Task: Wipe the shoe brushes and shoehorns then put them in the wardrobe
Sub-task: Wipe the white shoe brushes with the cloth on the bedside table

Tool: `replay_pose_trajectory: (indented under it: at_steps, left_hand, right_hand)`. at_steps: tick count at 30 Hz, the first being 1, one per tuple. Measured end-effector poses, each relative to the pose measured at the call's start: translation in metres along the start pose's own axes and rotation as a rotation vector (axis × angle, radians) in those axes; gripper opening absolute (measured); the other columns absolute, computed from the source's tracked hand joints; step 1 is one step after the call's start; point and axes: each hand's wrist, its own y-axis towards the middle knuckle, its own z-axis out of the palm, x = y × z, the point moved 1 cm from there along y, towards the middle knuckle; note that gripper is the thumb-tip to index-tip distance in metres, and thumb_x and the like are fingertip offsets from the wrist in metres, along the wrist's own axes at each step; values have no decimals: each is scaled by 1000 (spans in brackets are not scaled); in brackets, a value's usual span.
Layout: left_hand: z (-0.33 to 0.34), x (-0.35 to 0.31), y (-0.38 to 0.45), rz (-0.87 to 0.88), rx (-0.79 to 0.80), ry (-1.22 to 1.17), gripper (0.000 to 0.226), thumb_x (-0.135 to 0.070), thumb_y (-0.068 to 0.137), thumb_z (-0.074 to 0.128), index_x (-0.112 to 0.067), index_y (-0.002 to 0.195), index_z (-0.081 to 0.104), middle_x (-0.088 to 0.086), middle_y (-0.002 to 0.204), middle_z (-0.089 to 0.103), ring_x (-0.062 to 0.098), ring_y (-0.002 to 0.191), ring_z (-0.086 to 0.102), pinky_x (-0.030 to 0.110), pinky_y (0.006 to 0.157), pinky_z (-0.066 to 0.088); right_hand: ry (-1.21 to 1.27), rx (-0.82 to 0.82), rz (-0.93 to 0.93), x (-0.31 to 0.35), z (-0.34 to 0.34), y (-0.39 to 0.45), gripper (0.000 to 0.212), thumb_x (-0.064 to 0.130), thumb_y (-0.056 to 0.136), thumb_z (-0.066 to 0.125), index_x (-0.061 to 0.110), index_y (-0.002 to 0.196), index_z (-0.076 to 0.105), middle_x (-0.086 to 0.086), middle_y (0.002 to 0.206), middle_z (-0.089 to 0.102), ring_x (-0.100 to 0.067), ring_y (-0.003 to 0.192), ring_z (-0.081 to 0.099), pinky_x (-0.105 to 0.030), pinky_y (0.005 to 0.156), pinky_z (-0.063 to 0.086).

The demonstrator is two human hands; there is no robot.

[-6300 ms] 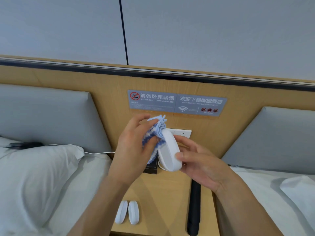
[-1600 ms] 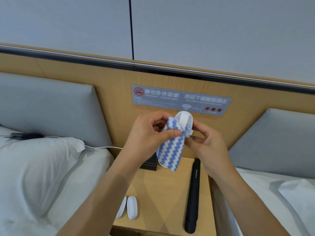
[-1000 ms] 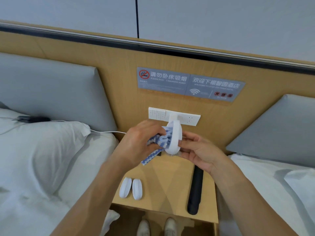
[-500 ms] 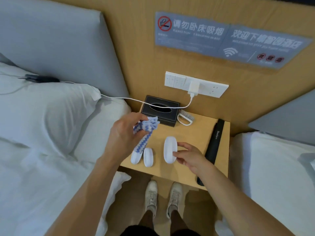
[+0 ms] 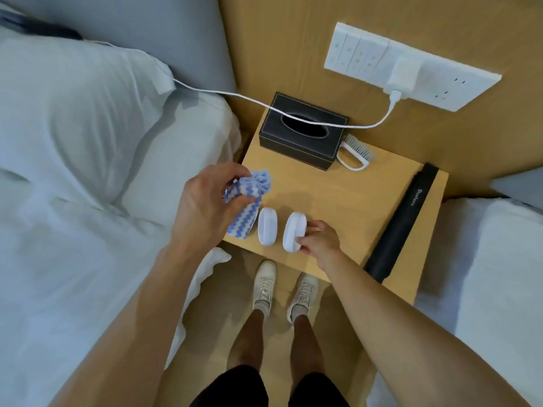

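left hand (image 5: 205, 207) grips cloth (image 5: 246, 207) | right hand (image 5: 318, 240) pinches brush (image 5: 292, 232) near nightstand (image 5: 352, 207) edge

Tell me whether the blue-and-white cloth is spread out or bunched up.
Bunched up: the left hand grips the cloth in a wad, one end hanging down.

Black tissue box (image 5: 302, 132) on nightstand (image 5: 352, 201); charger (image 5: 404, 76) plugged in

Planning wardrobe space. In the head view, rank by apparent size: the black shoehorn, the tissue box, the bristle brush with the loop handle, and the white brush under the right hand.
1. Black shoehorn, longest.
2. Tissue box, shorter but bulkier.
3-4. Bristle brush and white brush look alike; no ranking.
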Motion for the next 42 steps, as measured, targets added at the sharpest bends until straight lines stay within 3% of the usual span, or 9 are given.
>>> replay_pose_trajectory:
  at_steps: [8,11,13,19,25,28,31,37,42]
  left_hand:
    - [13,14,4,-20,11,-1,27,-24,84,75,-15,107,66,-13,97,59,4,83,56,4,77,40]
    - [17,15,6,-22,24,-4,27,-25,83,76,-15,107,66,-15,97,58,3,83,56,0,73,39]
    - [19,15,9,-17,29,-21,27,-24,83,76,-15,106,66,-14,97,58,5,82,57,4,72,43]
    - [32,8,19,4,22,-74,24,-22,84,75,-17,104,65,-13,93,59,-2,78,54,9,70,44]
    - [47,2,27,6,3,-144,22,-22,83,76,-18,102,64,-8,95,66,10,80,60,16,72,50]
    - [53,0,28,-14,-13,-199,24,-22,83,77,-19,101,62,-6,95,67,13,81,63,20,74,53]
    - [57,1,27,-73,-31,-245,24,-27,83,76,-23,101,61,-16,93,65,7,85,62,10,74,50]
    - [59,4,19,-184,-60,-286,24,-27,82,77,-32,99,61,-25,97,66,0,87,64,5,70,47]
    - [60,-1,14,-235,-79,-324,28,-22,81,78,-38,97,60,-27,95,67,-2,84,66,3,68,46]
  right_hand:
    - [-237,-73,-131,-12,14,29,53,-3,72,81,12,119,63,-11,107,71,-30,102,68,-50,87,57]
    - [-325,-80,-166,-12,13,31,54,5,72,84,15,120,62,-6,111,70,-21,97,66,-36,80,57]
    - [-432,-75,-184,-8,9,32,55,11,73,84,16,123,61,-4,113,70,-16,92,62,-26,73,47]
    - [-599,-114,-159,20,-25,42,47,17,83,72,19,128,59,-5,120,67,-22,108,63,-23,79,45]
    - [-705,-527,-567,87,-76,68,41,12,86,71,17,124,58,-9,126,55,-28,112,57,-32,78,46]
    - [-831,-584,-696,124,-94,88,51,9,83,74,14,129,54,-14,129,54,-32,117,53,-41,84,49]
    - [-983,-523,-737,146,-98,108,56,12,82,77,11,132,52,-16,129,54,-36,113,57,-46,85,51]
    - [-1154,-486,-681,154,-90,130,41,20,87,73,9,122,54,-20,116,64,-40,106,62,-38,75,47]
    - [-988,-495,-516,154,-91,129,37,28,93,66,1,116,57,-24,119,64,-41,111,61,-39,79,48]
